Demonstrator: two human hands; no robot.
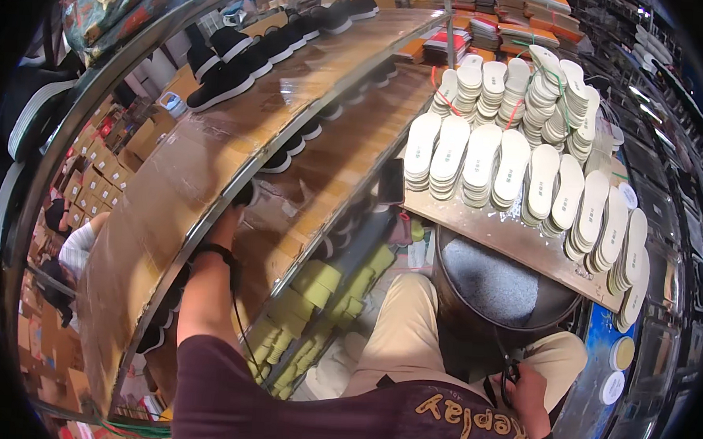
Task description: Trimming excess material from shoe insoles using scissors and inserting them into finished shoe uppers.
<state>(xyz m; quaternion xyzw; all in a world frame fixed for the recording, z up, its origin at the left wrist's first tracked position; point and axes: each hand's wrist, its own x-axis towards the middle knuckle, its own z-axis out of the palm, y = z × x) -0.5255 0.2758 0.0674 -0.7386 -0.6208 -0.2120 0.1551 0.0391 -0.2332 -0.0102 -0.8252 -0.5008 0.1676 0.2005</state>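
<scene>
My left arm reaches in under the top board of a shelf rack (235,166). At a black shoe (247,192) on the level below, my left hand (226,219) is partly covered by the board's edge, and its fingers are hidden. I cannot tell whether it grips that shoe. Low by my thigh, my right hand (527,392) is closed around the dark handles of a pair of scissors (509,372), with the blades pointing away from me. More black shoes with white soles (223,82) stand in a row along the top board.
Stacks of white insoles (480,159) cover a wooden board (478,224) to the right. Beneath it stands a dark round bin (491,286) with greyish bits inside. Yellow-green pieces (312,285) lie on a lower shelf level. Another person (80,249) is far left among cardboard boxes (104,171).
</scene>
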